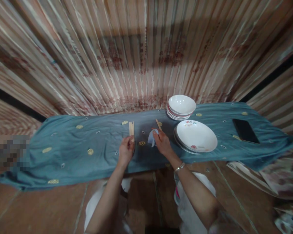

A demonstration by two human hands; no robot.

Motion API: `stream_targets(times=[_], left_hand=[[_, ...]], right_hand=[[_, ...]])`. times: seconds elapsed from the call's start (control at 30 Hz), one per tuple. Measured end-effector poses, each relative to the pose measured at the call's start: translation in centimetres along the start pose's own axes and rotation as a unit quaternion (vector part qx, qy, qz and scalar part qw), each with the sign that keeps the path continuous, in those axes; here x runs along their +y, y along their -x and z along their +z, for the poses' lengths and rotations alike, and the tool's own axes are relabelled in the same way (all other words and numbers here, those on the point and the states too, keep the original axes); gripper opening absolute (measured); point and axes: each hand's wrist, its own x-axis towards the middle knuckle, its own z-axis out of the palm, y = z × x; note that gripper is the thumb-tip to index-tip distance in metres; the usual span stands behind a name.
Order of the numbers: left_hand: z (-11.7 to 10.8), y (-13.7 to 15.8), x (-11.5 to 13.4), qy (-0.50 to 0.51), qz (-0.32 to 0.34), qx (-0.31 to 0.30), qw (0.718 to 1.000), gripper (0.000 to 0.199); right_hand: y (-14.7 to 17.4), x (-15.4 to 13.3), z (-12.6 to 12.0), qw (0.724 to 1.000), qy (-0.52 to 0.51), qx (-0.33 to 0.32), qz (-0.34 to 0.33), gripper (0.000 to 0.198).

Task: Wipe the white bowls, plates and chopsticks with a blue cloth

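Several light wooden chopsticks [131, 127] lie side by side, pointing away from me, near the middle of the cloth-covered table. My left hand [126, 149] is closed around their near end, its fingertips partly hidden. Pinched in my right hand [163, 143] is a crumpled white cloth or tissue [151, 138]. Just beyond those fingers another chopstick or pair of chopsticks [158, 123] sticks out. Its near part is hidden, and I cannot tell whether the right hand grips it too.
A stack of white plates [196, 136] with floral decoration stands right of my right hand. Behind it is a stack of white bowls [182, 104]. A dark flat device [245, 131] lies farther right on the teal tablecloth [70, 149]. A pleated curtain [136, 58] hangs behind the table.
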Motion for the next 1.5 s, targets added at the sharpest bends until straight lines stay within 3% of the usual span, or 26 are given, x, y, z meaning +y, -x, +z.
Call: stream_targets(times=[0.17,0.47,0.7,0.9,1.2,1.5], left_hand=[[-2.5,0.4,-1.9,-0.099,-0.016,0.003,0.995,0.014],[-1.5,0.5,-1.6,-0.228,-0.002,-0.052,0.972,0.013],[-1.7,0.1,-0.8,-0.249,-0.017,-0.069,0.966,0.007],[-1.8,0.0,-0.5,-0.262,-0.027,-0.059,0.963,0.015],[-1.4,-0.4,-0.2,-0.3,-0.035,-0.073,0.95,0.018],[-1.9,-0.1,0.5,-0.355,-0.077,-0.077,0.929,0.024]], right_hand=[[-0.4,-0.7,0.9,0.997,0.06,-0.034,-0.041,0.041],[-0.2,-0.9,2.8,0.995,0.064,-0.039,-0.059,0.04],[0.1,-1.3,2.8,0.995,0.058,-0.045,-0.074,0.038],[0.2,-1.2,2.0,0.992,0.092,-0.053,-0.064,0.038],[1.2,-2.5,0.9,0.961,0.232,-0.112,-0.099,0.041],[1.7,-2.2,0.6,0.953,0.261,-0.149,-0.038,0.049]])
